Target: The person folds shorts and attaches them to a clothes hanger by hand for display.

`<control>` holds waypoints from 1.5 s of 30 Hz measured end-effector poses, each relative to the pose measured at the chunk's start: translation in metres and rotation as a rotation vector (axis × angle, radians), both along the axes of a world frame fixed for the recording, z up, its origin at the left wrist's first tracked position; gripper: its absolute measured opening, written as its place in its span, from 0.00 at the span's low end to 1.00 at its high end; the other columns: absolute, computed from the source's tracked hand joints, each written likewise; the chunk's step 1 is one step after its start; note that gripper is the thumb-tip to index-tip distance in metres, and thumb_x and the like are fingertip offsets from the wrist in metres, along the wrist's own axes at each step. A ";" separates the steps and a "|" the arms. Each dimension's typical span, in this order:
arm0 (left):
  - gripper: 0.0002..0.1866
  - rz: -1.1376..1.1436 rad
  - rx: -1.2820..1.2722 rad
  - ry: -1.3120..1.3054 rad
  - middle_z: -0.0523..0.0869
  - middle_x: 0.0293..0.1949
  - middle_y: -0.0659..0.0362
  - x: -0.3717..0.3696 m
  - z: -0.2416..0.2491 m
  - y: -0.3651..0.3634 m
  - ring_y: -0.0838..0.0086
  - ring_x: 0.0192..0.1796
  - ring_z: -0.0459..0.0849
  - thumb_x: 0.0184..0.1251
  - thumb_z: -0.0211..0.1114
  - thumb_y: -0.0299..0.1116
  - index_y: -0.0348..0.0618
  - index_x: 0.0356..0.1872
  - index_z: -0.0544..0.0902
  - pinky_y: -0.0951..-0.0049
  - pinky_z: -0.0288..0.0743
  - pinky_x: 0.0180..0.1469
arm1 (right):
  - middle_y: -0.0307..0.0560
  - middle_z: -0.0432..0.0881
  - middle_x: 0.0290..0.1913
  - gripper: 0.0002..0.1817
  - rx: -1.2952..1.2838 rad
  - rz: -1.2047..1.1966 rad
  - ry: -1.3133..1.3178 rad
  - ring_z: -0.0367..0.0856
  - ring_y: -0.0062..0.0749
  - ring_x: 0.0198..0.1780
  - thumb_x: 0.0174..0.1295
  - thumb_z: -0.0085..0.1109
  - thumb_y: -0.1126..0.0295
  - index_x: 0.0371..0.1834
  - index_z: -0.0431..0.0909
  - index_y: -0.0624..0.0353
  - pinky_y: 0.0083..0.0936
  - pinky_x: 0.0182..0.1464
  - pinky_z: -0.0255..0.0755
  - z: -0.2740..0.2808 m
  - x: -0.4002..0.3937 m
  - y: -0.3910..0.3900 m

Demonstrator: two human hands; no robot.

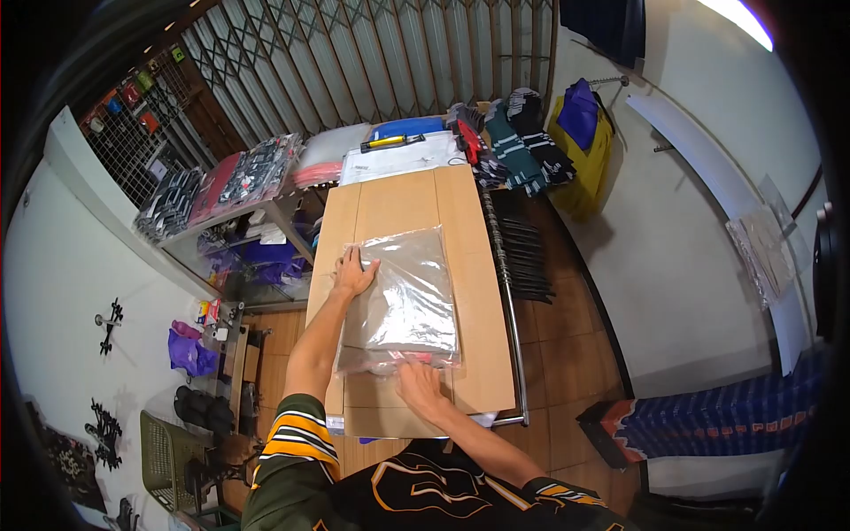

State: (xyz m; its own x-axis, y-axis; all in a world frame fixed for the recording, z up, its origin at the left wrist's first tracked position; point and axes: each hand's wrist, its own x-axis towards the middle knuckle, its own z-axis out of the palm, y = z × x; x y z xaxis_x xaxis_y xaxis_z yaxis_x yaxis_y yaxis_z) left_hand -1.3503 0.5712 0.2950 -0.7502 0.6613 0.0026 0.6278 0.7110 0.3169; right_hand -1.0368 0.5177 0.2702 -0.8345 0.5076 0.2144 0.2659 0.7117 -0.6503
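Note:
A clear plastic bag with folded grey-beige cloth inside lies flat on a sheet of brown cardboard. Its surface is shiny, and a pinkish-red strip runs along its near edge. My left hand rests on the bag's upper left part, fingers stretched out over the plastic. At the near edge, my right hand has its fingers drawn together on the bag's rim beside the pinkish-red strip. Its fingertips are partly hidden.
Behind the cardboard lie white packets and a yellow-black pump-like tool. Socks hang at the back right, above a rack of black hangers. A glass case with packed clothes stands left. A metal rail edges the right side.

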 end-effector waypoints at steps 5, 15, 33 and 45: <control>0.46 0.020 -0.095 -0.055 0.58 0.77 0.53 0.003 0.010 0.003 0.46 0.76 0.54 0.64 0.58 0.67 0.43 0.74 0.63 0.36 0.53 0.73 | 0.64 0.82 0.40 0.10 -0.021 0.071 -0.098 0.84 0.58 0.37 0.58 0.61 0.69 0.38 0.82 0.64 0.51 0.37 0.76 0.024 0.024 -0.010; 0.43 -0.008 -0.051 -0.065 0.61 0.76 0.52 -0.008 -0.002 0.002 0.46 0.76 0.55 0.62 0.63 0.62 0.43 0.72 0.66 0.34 0.52 0.72 | 0.67 0.81 0.26 0.11 -0.142 0.316 -0.128 0.82 0.63 0.29 0.54 0.59 0.70 0.34 0.80 0.68 0.58 0.33 0.73 0.035 0.060 -0.050; 0.14 0.171 0.617 -0.054 0.88 0.27 0.55 -0.082 0.026 0.006 0.70 0.31 0.86 0.60 0.72 0.41 0.39 0.34 0.88 0.69 0.78 0.40 | 0.55 0.84 0.25 0.14 -0.151 0.307 -0.062 0.84 0.55 0.31 0.52 0.69 0.60 0.33 0.80 0.58 0.47 0.33 0.76 0.029 0.062 -0.046; 0.12 -0.145 1.206 -0.109 0.85 0.26 0.63 -0.042 0.282 0.023 0.84 0.30 0.79 0.73 0.65 0.37 0.37 0.40 0.86 0.79 0.72 0.33 | 0.55 0.85 0.26 0.14 -0.205 0.247 -0.119 0.86 0.54 0.32 0.48 0.69 0.58 0.34 0.85 0.55 0.44 0.38 0.79 0.041 0.062 -0.044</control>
